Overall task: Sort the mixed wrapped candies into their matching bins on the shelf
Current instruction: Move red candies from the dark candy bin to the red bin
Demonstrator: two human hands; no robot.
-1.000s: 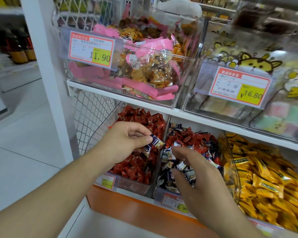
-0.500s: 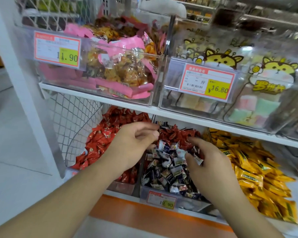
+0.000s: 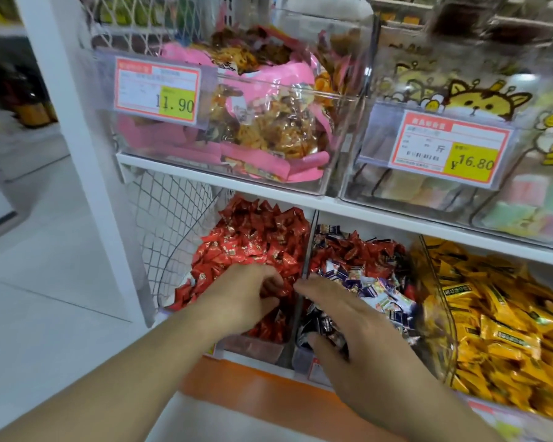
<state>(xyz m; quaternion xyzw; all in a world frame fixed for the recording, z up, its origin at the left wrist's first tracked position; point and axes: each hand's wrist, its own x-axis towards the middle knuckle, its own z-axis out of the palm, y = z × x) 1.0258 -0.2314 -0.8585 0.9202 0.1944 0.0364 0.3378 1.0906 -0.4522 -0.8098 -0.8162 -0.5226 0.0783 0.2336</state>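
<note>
The left hand (image 3: 246, 298) rests in the red candy bin (image 3: 262, 346), fingers curled among red candies (image 3: 253, 237); whether it pinches one I cannot tell, likely returning strays there. Just right of it, across the divider (image 3: 307, 250), the right hand (image 3: 361, 339) lies spread, holding nothing, over the mixed blue-and-red candies (image 3: 358, 266), probably hunting misfits. Above the hands, tags read 11.90 (image 3: 158, 87) and ¥16.80 (image 3: 444, 148).
</note>
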